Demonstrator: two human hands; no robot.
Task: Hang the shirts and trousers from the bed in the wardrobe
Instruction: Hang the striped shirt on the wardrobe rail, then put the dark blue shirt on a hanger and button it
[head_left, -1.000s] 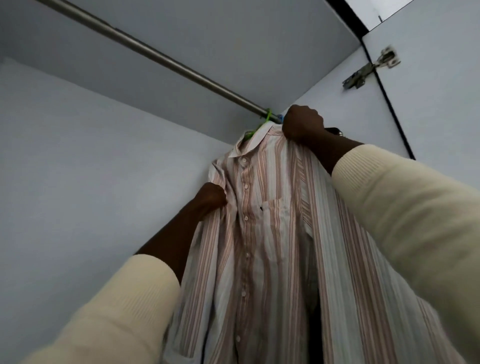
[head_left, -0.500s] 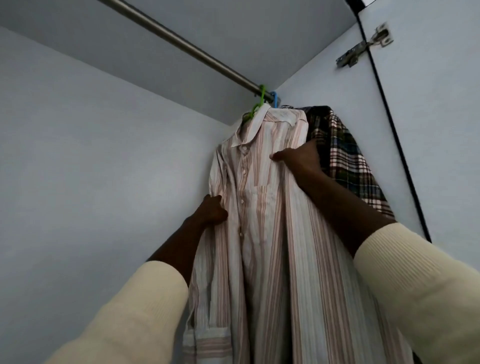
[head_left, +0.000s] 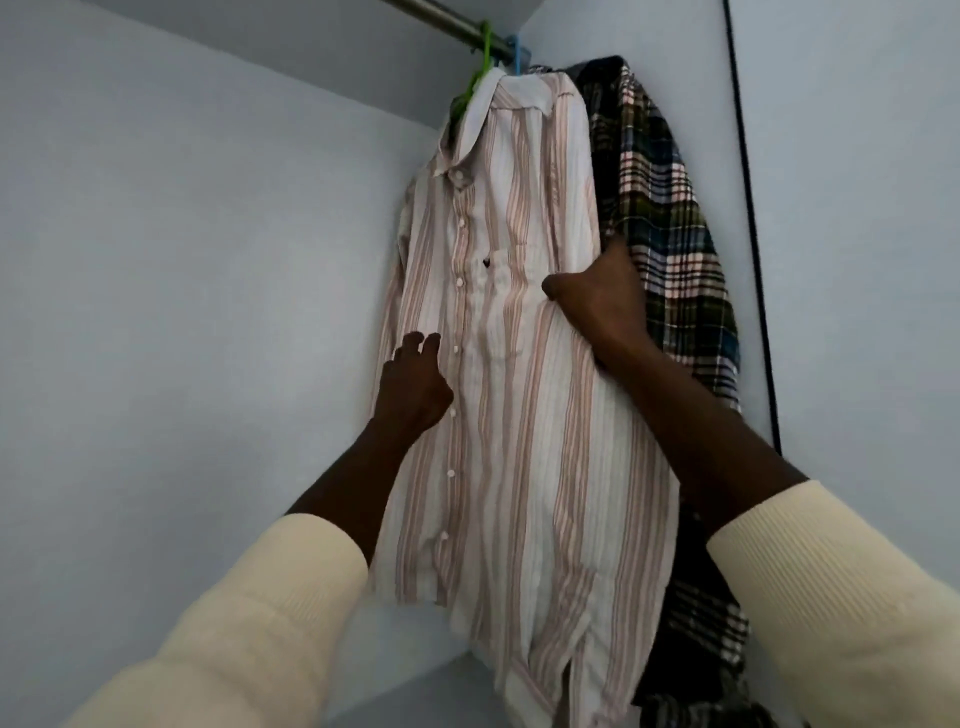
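A white shirt with pink stripes (head_left: 524, 395) hangs on a green hanger (head_left: 480, 67) from the metal rail (head_left: 441, 15) inside the wardrobe. My left hand (head_left: 413, 387) lies against the shirt's left front by the button row, fingers loosely bent. My right hand (head_left: 597, 301) presses on the shirt's right side near the chest pocket; its fingers are hidden behind the fabric edge. A dark plaid shirt (head_left: 670, 239) hangs right behind it on a blue hanger (head_left: 515, 52).
The wardrobe's pale back wall (head_left: 182, 312) fills the left. The right side wall (head_left: 857, 208) stands close to the plaid shirt. The wardrobe floor (head_left: 431, 691) shows at the bottom.
Both hands slid down the striped shirt from collar and shoulder level to chest height. The view tilted lower, so more of the shirt's length and the plaid shirt show.
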